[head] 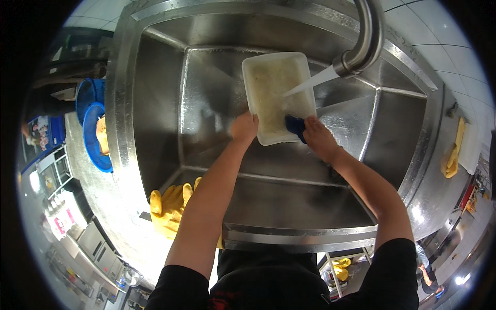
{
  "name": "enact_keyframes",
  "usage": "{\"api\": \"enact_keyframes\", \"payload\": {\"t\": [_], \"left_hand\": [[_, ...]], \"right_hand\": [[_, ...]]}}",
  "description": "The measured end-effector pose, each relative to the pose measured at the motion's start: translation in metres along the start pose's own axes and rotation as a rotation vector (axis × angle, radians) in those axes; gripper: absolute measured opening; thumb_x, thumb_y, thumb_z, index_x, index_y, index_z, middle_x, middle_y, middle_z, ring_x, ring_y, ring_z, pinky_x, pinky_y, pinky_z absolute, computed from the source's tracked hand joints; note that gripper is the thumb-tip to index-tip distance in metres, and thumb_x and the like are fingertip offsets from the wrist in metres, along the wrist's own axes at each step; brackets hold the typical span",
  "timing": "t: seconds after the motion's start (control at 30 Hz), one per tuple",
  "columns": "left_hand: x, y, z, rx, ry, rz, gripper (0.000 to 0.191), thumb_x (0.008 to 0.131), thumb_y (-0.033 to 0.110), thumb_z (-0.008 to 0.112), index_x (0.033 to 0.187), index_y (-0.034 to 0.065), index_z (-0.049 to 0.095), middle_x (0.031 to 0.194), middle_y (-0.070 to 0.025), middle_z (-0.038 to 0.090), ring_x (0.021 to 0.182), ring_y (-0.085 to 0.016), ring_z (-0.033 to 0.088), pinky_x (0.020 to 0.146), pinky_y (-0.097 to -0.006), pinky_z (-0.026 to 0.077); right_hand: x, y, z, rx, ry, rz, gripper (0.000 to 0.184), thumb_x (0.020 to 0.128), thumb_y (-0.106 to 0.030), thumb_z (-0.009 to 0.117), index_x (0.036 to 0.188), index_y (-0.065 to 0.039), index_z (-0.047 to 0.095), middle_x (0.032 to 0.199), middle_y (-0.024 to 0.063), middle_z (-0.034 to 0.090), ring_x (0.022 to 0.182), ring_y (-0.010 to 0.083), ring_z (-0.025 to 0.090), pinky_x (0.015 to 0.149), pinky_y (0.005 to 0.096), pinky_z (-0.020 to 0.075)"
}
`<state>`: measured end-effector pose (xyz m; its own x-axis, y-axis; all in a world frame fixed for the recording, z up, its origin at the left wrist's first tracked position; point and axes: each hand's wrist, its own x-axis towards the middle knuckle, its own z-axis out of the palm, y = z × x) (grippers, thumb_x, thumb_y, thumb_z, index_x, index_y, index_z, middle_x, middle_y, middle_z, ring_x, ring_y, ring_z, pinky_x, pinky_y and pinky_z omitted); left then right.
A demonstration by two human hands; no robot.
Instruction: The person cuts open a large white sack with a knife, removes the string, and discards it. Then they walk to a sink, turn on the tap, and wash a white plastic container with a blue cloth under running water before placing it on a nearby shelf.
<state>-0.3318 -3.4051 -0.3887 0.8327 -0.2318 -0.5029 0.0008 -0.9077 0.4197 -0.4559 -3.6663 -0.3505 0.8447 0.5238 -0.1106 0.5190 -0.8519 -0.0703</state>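
A white rectangular plastic tub [278, 79] is held in a deep stainless steel sink [286, 201], with cloudy water in it. From the metal faucet [360, 58] at the upper right, a stream of water runs into the tub. My left hand [245, 128] grips the tub's left rim near its lower corner. My right hand [321, 137] is at the lower right corner, shut on a dark blue scrubbing cloth or pad [295, 126] that reaches over the rim into the tub. The fingertips of the right hand are partly hidden.
Yellow rubber gloves [168, 209] hang over the sink's near left edge. Blue plastic baskets [93, 143] stand left of the sink. A yellow glove or tool [455, 151] lies on the right ledge. Another person [428, 277] is in the background at lower right, and another person's arm shows at far left.
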Motion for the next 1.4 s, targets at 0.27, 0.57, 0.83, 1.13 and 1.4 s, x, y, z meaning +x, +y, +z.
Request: {"api": "enact_keyframes", "payload": {"t": [0.27,0.57,0.83,1.13,1.4], "left_hand": [[0.024,-0.045,-0.016,-0.816,0.348,-0.25,0.06,0.087,0.058,0.062,0.112,0.0027,0.063,0.083,-0.0175,0.068,0.086,-0.03,0.069,0.079,-0.0476,0.054],[-0.006,-0.036,-0.002,-0.206,0.053,-0.237,0.05,0.096,0.041,0.051,0.086,-0.0042,0.069,0.086,-0.026,0.069,0.079,-0.041,0.068,0.074,-0.051,0.053],[-0.009,-0.023,-0.002,-0.396,0.023,-0.283,0.049,0.097,0.039,0.048,0.086,-0.0053,0.065,0.092,-0.0269,0.068,0.085,-0.046,0.065,0.077,-0.0547,0.049],[-0.006,-0.034,0.008,-0.29,0.047,-0.308,0.036,0.097,0.031,0.051,0.098,-0.0035,0.061,0.098,-0.029,0.066,0.095,-0.045,0.064,0.082,-0.0534,0.049],[-0.042,-0.024,0.03,-0.186,0.094,-0.282,0.041,0.098,0.036,0.051,0.104,-0.0026,0.061,0.09,-0.024,0.07,0.088,-0.044,0.067,0.075,-0.048,0.055]], "right_hand": [[0.078,-0.12,0.013,0.346,-0.025,0.557,0.022,0.079,-0.023,0.07,0.084,-0.004,0.059,0.085,0.0138,0.066,0.088,0.0308,0.065,0.087,0.0458,0.0454],[0.138,-0.119,-0.004,0.47,-0.185,0.436,0.029,0.081,-0.017,0.065,0.103,0.001,0.06,0.085,0.0169,0.071,0.08,0.0361,0.068,0.076,0.0457,0.0509],[0.09,-0.086,-0.014,0.498,-0.054,0.255,0.031,0.081,-0.013,0.061,0.11,-0.001,0.06,0.113,0.0175,0.063,0.103,0.0319,0.063,0.079,0.0405,0.0507],[0.11,-0.116,0.016,0.316,-0.047,0.234,0.013,0.078,-0.014,0.063,0.089,-0.007,0.066,0.089,0.0112,0.062,0.088,0.0283,0.062,0.073,0.0387,0.0498],[0.118,-0.123,0.023,0.402,0.024,0.342,0.013,0.078,-0.016,0.061,0.088,-0.009,0.068,0.085,0.0082,0.062,0.087,0.0266,0.061,0.085,0.0461,0.048]]}}
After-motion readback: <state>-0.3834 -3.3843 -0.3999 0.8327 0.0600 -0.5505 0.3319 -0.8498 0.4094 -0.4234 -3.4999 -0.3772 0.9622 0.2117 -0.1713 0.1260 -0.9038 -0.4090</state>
